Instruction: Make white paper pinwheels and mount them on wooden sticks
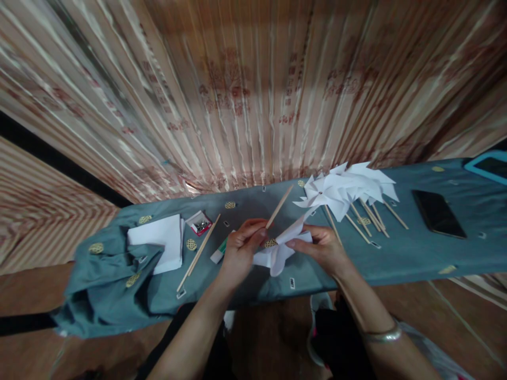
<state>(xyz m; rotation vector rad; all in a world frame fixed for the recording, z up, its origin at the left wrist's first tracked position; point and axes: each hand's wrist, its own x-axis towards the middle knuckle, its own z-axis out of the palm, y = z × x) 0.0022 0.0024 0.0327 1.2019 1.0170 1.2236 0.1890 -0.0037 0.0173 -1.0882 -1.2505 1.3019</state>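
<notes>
My left hand [247,245] is closed round a thin wooden stick [280,205], which points up and to the right. A folded white paper pinwheel [282,252] is pinched between the fingers and thumb of my right hand [322,247]. Both hands are close together above the table, and the pinwheel lies between them. Whether the stick touches the paper, I cannot tell. Part of a small green and white box [217,254] shows behind my left hand. Several finished paper pinwheels on sticks [344,190] lie heaped beyond my right hand.
On the left of the cloth-covered table [253,293] are a stack of white paper [172,240], a small open box of metal pins [199,222] and loose wooden sticks [200,250]. A black phone [439,214] and a blue-edged device [489,166] lie to the right. A curtain [237,105] hangs behind.
</notes>
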